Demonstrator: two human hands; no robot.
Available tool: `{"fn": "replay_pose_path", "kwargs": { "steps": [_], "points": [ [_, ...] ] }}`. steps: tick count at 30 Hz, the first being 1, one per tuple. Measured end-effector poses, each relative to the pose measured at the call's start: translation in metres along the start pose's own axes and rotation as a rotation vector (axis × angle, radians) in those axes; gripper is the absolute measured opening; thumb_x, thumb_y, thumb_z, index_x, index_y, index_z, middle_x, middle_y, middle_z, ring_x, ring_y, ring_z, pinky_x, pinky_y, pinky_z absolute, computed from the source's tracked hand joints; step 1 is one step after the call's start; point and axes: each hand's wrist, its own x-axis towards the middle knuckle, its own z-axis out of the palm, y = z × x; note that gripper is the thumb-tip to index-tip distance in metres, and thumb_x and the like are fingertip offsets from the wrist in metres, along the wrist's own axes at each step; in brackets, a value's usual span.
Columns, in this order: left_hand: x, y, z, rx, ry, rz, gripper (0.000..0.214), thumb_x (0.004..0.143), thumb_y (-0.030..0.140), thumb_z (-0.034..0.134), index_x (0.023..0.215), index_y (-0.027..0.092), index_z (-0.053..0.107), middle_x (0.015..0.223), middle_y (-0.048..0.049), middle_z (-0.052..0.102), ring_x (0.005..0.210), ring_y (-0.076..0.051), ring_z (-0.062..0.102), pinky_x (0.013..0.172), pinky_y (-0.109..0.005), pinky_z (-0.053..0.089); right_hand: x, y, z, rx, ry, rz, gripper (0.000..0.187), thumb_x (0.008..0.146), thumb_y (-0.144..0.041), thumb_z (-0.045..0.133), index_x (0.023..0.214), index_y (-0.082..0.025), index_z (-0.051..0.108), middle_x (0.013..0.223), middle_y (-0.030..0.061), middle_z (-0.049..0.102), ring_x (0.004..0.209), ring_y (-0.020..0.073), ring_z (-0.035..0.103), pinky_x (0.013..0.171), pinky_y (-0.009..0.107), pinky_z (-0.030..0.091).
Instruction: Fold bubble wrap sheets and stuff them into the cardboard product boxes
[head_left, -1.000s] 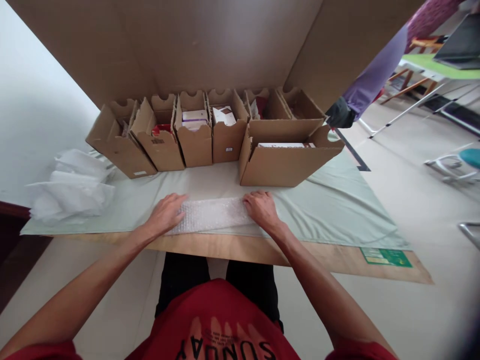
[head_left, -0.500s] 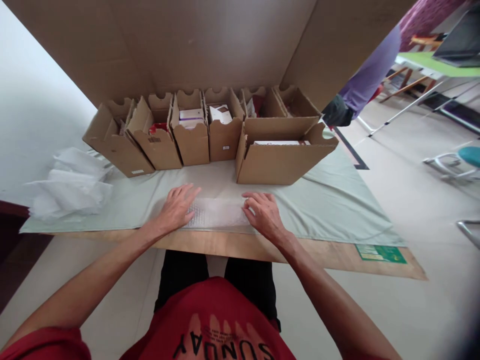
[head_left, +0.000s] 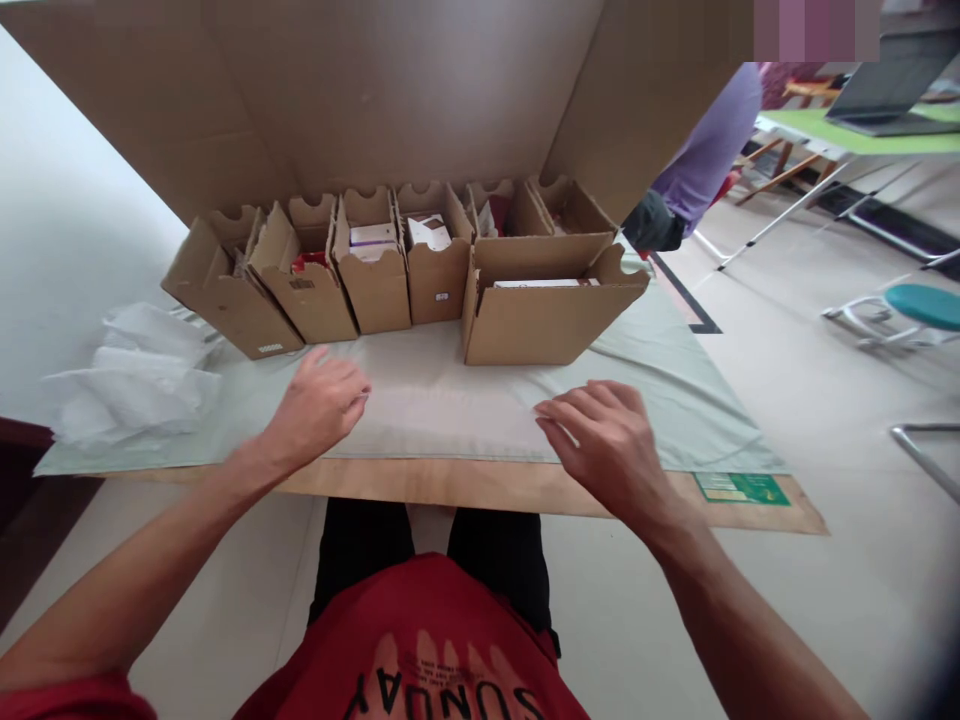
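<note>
A strip of clear bubble wrap (head_left: 450, 418) spans the space between my two hands, faint and blurred over the pale green cloth (head_left: 697, 400). My left hand (head_left: 319, 400) is closed at the strip's left end, thumb and fingers pinched together, somewhat smeared by motion. At the right end, my right hand (head_left: 600, 425) pinches the wrap between thumb and fingertips. Both hands are over the front part of the table, nearer to me than the row of boxes.
Several open cardboard boxes (head_left: 375, 290) stand along the back, one turned sideways (head_left: 540, 325). Crumpled white packing sheets (head_left: 142, 375) lie at left. A tall cardboard panel (head_left: 405, 90) rises behind. Beyond it at right are a person in purple (head_left: 697, 160) and a teal stool (head_left: 926, 303).
My hands have moved apart, the left one leftward and the right one rightward. Their fingers have gone from resting along the bubble wrap to pinching its ends. The view has shifted slightly.
</note>
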Motion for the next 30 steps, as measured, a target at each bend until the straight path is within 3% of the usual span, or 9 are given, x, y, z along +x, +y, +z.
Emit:
{"fn": "replay_pose_path", "kwargs": {
  "steps": [3, 5, 9, 13, 19, 22, 25, 28, 30],
  "points": [
    [-0.024, 0.016, -0.021, 0.006, 0.132, 0.022, 0.023, 0.091, 0.019, 0.048, 0.09, 0.025, 0.07, 0.101, -0.0051, 0.072, 0.103, -0.027, 0.066, 0.121, -0.061, 0.031, -0.007, -0.007, -0.031, 0.103, -0.028, 0.053, 0.016, 0.099, -0.022, 0.057, 0.087, -0.026, 0.067, 0.084, 0.002, 0.072, 0.079, 0.02, 0.061, 0.09, 0.04, 0.043],
    [-0.045, 0.025, -0.012, -0.029, 0.096, 0.043, 0.021, 0.089, 0.016, 0.051, 0.091, 0.025, 0.07, 0.114, -0.0064, 0.071, 0.111, -0.029, 0.065, 0.121, -0.061, 0.032, -0.019, -0.012, -0.034, 0.184, -0.114, 0.046, 0.016, 0.1, -0.025, 0.056, 0.09, -0.027, 0.069, 0.086, 0.0029, 0.073, 0.079, 0.0203, 0.062, 0.084, 0.039, 0.045],
    [-0.08, 0.031, 0.039, -0.07, -0.156, 0.049, 0.022, 0.08, 0.012, 0.063, 0.098, 0.022, 0.071, 0.135, -0.0142, 0.066, 0.127, -0.033, 0.06, 0.119, -0.061, 0.036, -0.055, -0.022, -0.002, 0.258, -0.356, 0.034, 0.021, 0.1, -0.021, 0.052, 0.092, -0.024, 0.072, 0.087, 0.0059, 0.073, 0.082, 0.0215, 0.065, 0.077, 0.038, 0.046],
    [-0.099, 0.022, 0.061, -0.184, -0.368, 0.018, 0.061, 0.08, 0.044, 0.075, 0.136, 0.024, 0.061, 0.157, -0.0159, 0.05, 0.143, -0.039, 0.047, 0.12, -0.064, 0.034, -0.089, -0.027, 0.023, 0.347, -0.443, 0.113, 0.021, 0.097, -0.035, 0.063, 0.112, -0.024, 0.071, 0.114, 0.0102, 0.073, 0.105, 0.0278, 0.067, 0.091, 0.046, 0.05],
    [-0.074, 0.031, 0.046, -0.281, -0.221, -0.045, 0.053, 0.103, 0.048, 0.043, 0.147, 0.021, 0.052, 0.159, -0.0144, 0.048, 0.146, -0.03, 0.045, 0.122, -0.053, 0.035, -0.091, -0.036, 0.03, 0.385, -0.261, 0.343, 0.031, 0.105, -0.038, 0.048, 0.123, -0.023, 0.068, 0.128, 0.0115, 0.07, 0.118, 0.0274, 0.065, 0.1, 0.046, 0.052],
    [-0.044, 0.066, 0.066, -0.232, -0.136, 0.055, 0.06, 0.102, 0.046, 0.047, 0.156, 0.019, 0.042, 0.166, -0.0167, 0.036, 0.155, -0.032, 0.031, 0.125, -0.055, 0.029, -0.058, -0.064, 0.059, 0.321, -0.278, 0.342, 0.037, 0.102, -0.033, 0.05, 0.134, -0.02, 0.063, 0.144, 0.0144, 0.061, 0.133, 0.0304, 0.056, 0.107, 0.048, 0.048],
    [-0.032, 0.081, 0.096, -0.202, -0.19, 0.139, 0.063, 0.101, 0.046, 0.05, 0.158, 0.022, 0.038, 0.167, -0.0147, 0.035, 0.157, -0.032, 0.026, 0.127, -0.057, 0.022, -0.038, -0.081, 0.089, 0.263, -0.418, 0.229, 0.046, 0.099, -0.032, 0.056, 0.142, -0.017, 0.058, 0.156, 0.0164, 0.05, 0.143, 0.0332, 0.046, 0.111, 0.049, 0.044],
    [-0.053, 0.048, 0.112, -0.128, -0.255, 0.045, 0.055, 0.102, 0.042, 0.047, 0.154, 0.023, 0.046, 0.166, -0.0135, 0.038, 0.156, -0.033, 0.029, 0.125, -0.059, 0.023, -0.062, -0.055, 0.093, 0.2, -0.462, 0.209, 0.044, 0.1, -0.036, 0.054, 0.141, -0.019, 0.059, 0.155, 0.0155, 0.051, 0.143, 0.0337, 0.045, 0.112, 0.051, 0.042],
    [-0.076, 0.007, 0.11, -0.074, -0.228, -0.106, 0.053, 0.102, 0.04, 0.043, 0.15, 0.021, 0.05, 0.163, -0.0159, 0.042, 0.153, -0.036, 0.034, 0.122, -0.06, 0.028, -0.097, -0.018, 0.08, 0.1, -0.401, 0.346, 0.042, 0.101, -0.037, 0.049, 0.137, -0.02, 0.062, 0.149, 0.0168, 0.057, 0.138, 0.0362, 0.05, 0.107, 0.055, 0.043]
  ]
}}
